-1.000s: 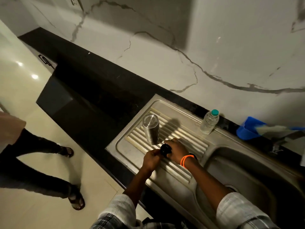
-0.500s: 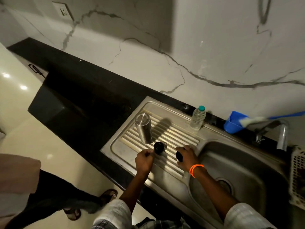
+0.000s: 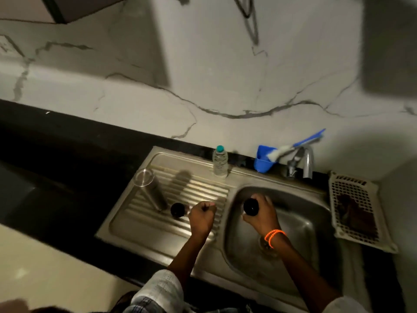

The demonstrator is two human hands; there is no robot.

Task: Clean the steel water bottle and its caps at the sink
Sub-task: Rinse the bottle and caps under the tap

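Steel bottle stands on the ribbed drainboard, left part. Long axis near vertical, looks tilted in this wide view, open mouth up and toward the far left, base toward me. Can't see inside it.

One black cap sits on the drainboard just beside the bottle base, round face up. My left hand is right next to that cap, fingers curled into a loose fist, resting on the ribs; can't tell if fingertips touch the cap, nothing clearly held.

My right hand is over the sink basin, fingers wrapped round the second black cap, its round dark face pointing up toward the camera and a bit left. Orange bands on that wrist.

Basin: drain visible near my right wrist, can't tell about water. Tap at the far rim, spout over the basin's back edge.

Clear plastic bottle with teal cap upright at the back of the drainboard, near the wall; liquid level unclear. Blue holder on the surface at the wall, a brush with a blue handle leaning out of it to the right. White perforated basket right of the sink, something dark inside, unclear what.
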